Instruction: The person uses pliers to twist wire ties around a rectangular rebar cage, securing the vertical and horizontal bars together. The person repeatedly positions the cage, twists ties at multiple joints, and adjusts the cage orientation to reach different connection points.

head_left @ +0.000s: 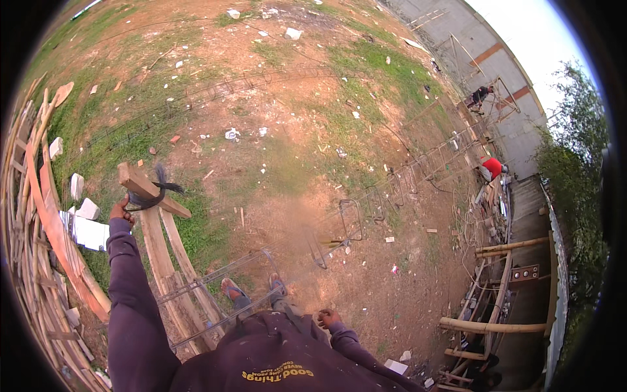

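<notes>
My left hand (122, 213) is stretched out to the left, its fingers closed on a bundle of thin black wire (140, 201). The bundle hangs over a wooden crosspiece (133, 176) on top of a timber stand (157, 245), and its loose ends stick up on the far side. Low in front of my body, my right hand (328, 319) has curled fingers; whatever may be in them is too small to tell. Between my hands, a long frame of steel bars (225, 269) with bent stirrups (351, 220) runs from the stand toward the far right.
Bamboo poles and planks (40, 287) are piled at the left, beside white blocks (90, 234). Two people work far right, one in red (491, 168), near a grey wall (483, 59). Bamboo poles (493, 325) cross a trench at the right. Rubble dots the grassy ground.
</notes>
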Action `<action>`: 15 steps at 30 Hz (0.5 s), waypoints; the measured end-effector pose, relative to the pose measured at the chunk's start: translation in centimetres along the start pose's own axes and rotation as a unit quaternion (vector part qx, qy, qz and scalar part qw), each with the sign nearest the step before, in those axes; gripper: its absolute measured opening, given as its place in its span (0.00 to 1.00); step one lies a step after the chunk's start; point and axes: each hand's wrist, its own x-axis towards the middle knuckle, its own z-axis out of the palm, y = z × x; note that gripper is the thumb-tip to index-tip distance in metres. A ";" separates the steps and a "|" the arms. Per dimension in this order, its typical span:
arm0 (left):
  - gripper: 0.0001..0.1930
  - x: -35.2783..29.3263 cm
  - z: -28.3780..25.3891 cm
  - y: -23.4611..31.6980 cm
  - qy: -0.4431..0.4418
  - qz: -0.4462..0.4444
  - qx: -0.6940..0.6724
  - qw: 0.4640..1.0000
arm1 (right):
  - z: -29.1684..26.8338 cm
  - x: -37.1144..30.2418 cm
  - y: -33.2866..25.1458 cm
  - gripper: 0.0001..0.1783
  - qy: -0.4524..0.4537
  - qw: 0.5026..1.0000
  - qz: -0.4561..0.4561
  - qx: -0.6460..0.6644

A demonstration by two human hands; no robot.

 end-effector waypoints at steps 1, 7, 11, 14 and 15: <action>0.22 0.4 0.0 0.1 0.021 0.009 0.028 0.999 | 0.4 0.0 -0.4 0.21 -0.001 1.000 -0.008 0.010; 0.20 2.9 0.0 1.1 0.133 0.063 0.268 0.952 | 2.2 -1.0 -2.0 0.21 -0.021 0.998 -0.050 -0.013; 0.21 3.3 -1.6 -0.1 0.136 0.089 0.220 0.962 | 2.5 -1.4 -1.3 0.22 -0.016 1.000 -0.010 -0.015; 0.19 3.4 -4.1 -2.1 -0.051 0.119 -0.069 0.989 | 2.6 -1.3 -0.5 0.22 -0.014 1.000 0.006 -0.019; 0.18 3.4 -4.8 -2.7 -0.081 0.116 -0.145 0.979 | 2.6 -1.1 -0.3 0.22 -0.023 0.999 -0.004 -0.032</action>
